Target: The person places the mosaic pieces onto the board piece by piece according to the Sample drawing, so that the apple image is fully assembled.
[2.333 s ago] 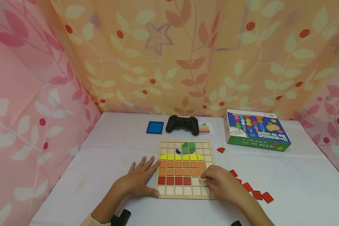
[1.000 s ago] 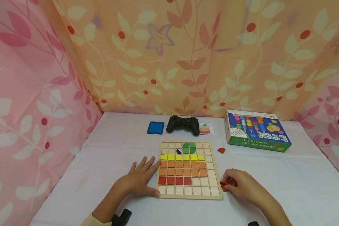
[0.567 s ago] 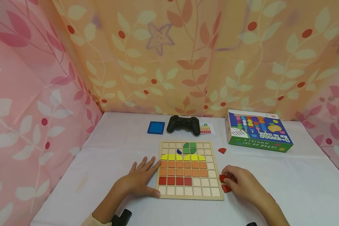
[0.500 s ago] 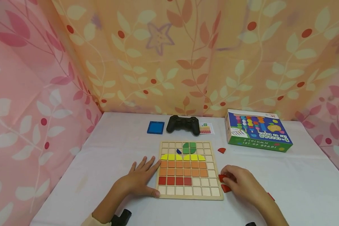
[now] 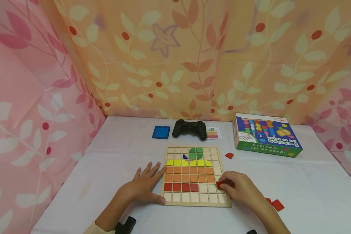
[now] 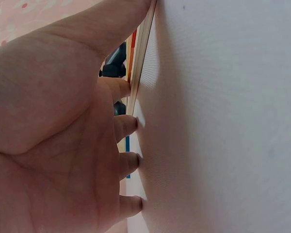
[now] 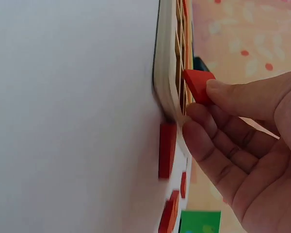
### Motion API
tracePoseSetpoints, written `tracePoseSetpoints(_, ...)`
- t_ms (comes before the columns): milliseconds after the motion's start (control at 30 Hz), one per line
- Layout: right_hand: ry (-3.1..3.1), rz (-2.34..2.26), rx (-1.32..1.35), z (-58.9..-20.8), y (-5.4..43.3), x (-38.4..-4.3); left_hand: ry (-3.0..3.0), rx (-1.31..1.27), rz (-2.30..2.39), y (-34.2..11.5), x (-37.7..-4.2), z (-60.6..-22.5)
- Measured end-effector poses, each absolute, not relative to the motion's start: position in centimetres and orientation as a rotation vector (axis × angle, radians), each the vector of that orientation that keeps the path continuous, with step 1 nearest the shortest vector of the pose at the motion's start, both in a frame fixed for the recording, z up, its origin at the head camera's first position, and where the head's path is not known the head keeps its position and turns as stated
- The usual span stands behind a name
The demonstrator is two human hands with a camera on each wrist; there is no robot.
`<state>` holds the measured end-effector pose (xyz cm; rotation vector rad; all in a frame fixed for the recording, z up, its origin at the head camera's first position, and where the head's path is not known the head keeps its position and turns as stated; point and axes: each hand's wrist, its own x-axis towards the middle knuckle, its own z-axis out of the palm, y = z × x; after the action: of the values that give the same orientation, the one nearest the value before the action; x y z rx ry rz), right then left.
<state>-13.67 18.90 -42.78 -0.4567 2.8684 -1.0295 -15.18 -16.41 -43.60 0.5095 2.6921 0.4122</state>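
A wooden grid board (image 5: 197, 204) lies on the white table, with rows of green, yellow, orange and red tiles in its cells. My right hand (image 5: 238, 187) pinches a red tile (image 5: 220, 185) between thumb and fingers, over the right end of the row that starts with red squares. In the right wrist view this red tile (image 7: 199, 86) is tilted, just above the board's edge. My left hand (image 5: 143, 187) is spread with straight fingers, its thumb and index fingertip at the board's left edge; the left wrist view shows the palm (image 6: 48, 126) close up.
Loose red tiles (image 5: 278, 205) lie right of the board, some hidden by my right arm. A red quarter-round piece (image 5: 229, 156) lies near the upper right corner. Behind stand a blue square tray (image 5: 161, 132), a black game controller (image 5: 189, 129), a pattern card (image 5: 213, 133) and a toy box (image 5: 267, 135).
My right hand went from the board to the loose red tiles on the right, picked one up, and moved back left over the board with it. The left hand stayed in place.
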Motion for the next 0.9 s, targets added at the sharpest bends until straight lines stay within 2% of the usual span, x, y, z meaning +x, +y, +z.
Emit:
tracePoseSetpoints(367, 2.840, -1.063, -0.475, -42.6, 16.3, -14.1, 2.692, 0.510, 0.406, -16.5, -15.3, -43.8)
tracePoseSetpoints(633, 2.811, -0.987, -0.571, -43.2, 13.7, -14.1, 2.703, 0.516, 0.417, -16.5, -15.3, -43.9)
tracePoseSetpoints(900, 2.906, -0.808, -0.614, -43.1, 13.2, -13.9, 2.700, 0.513, 0.416, -16.6, -15.3, -43.9)
